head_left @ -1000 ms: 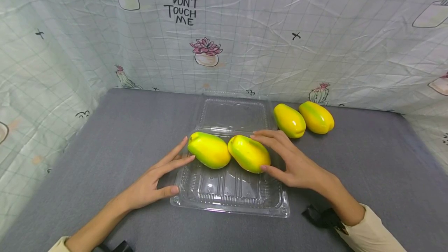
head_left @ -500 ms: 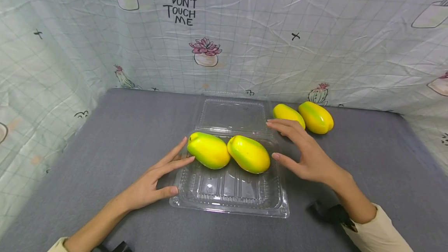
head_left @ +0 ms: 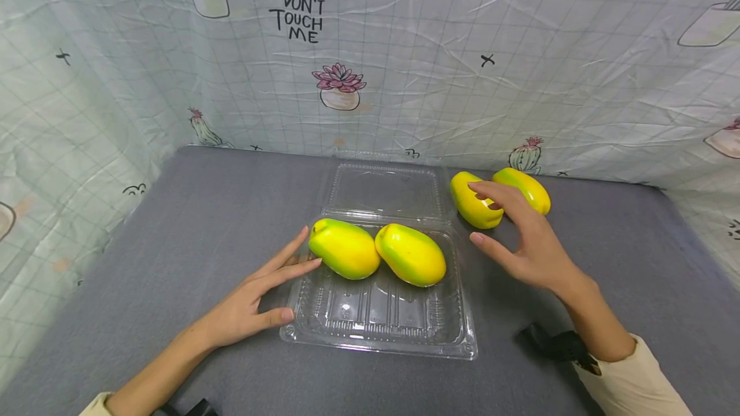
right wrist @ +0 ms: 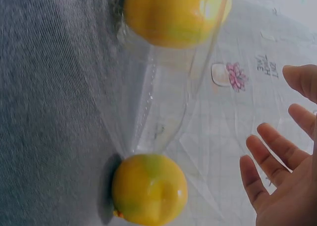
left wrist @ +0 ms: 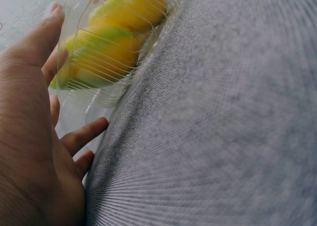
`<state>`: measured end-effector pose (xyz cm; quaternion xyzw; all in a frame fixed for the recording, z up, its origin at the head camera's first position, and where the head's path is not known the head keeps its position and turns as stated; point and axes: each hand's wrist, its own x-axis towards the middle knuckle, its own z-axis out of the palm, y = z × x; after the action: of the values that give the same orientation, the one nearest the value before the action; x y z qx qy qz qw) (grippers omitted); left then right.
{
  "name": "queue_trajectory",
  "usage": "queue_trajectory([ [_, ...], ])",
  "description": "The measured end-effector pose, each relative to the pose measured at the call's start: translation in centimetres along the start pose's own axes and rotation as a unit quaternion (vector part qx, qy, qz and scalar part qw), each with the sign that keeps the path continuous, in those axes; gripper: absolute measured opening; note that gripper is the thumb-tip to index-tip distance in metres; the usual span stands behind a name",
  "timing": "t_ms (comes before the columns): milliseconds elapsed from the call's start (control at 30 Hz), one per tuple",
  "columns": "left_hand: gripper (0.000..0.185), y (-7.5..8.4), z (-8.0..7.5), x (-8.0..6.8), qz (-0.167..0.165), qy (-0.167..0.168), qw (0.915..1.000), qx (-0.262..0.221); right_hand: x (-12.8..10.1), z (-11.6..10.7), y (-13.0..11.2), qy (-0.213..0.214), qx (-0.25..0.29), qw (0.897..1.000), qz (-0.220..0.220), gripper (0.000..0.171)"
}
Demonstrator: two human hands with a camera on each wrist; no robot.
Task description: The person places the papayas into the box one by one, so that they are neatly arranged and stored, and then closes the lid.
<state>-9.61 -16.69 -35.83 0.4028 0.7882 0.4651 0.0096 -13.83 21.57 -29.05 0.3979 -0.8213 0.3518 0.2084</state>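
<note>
Two yellow-green papayas, the left papaya [head_left: 345, 249] and the right papaya [head_left: 412, 255], lie side by side in the back half of a clear plastic clamshell box [head_left: 378, 344]. My left hand [head_left: 239, 316] rests along the box's left side with fingers spread, fingertips right at the left papaya. In the left wrist view both papayas [left wrist: 104, 60] show through the box wall. To the right of the box, my right hand [head_left: 534, 252] hovers with fingers parted and nothing in them. It partly covers a third papaya [head_left: 468, 207] lying on the table. In the right wrist view that papaya [right wrist: 148, 189] is apart from the fingers.
Another papaya [head_left: 532, 191] lies beside the third one, near the back edge of the grey table [head_left: 173, 236]. The box's clear lid [head_left: 387, 191] is folded back towards the printed curtain [head_left: 405, 82] behind the table.
My right hand has let go of the right papaya in the box and moved right and back to the third papaya. The left hand has stayed in place.
</note>
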Motion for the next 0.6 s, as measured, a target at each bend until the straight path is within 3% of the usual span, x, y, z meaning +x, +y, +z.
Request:
queue_trajectory([
  [133, 0.056, -0.5, 0.1, -0.2, -0.002, -0.001, 1.0, 0.004, -0.1, -0.5, 0.4, 0.006, -0.005, 1.0, 0.019, 0.054],
  [367, 0.061, -3.1, 0.6, -1.1, 0.001, -0.003, 0.9997, 0.024, -0.5, -1.4, 1.2, 0.021, -0.024, 0.999, 0.039, 0.055],
  [600, 0.056, -0.4, 0.1, -0.2, 0.015, 0.003, 0.9997, 0.017, -1.0, -2.0, 2.2, 0.033, -0.043, 0.996, 0.064, 0.054],
])
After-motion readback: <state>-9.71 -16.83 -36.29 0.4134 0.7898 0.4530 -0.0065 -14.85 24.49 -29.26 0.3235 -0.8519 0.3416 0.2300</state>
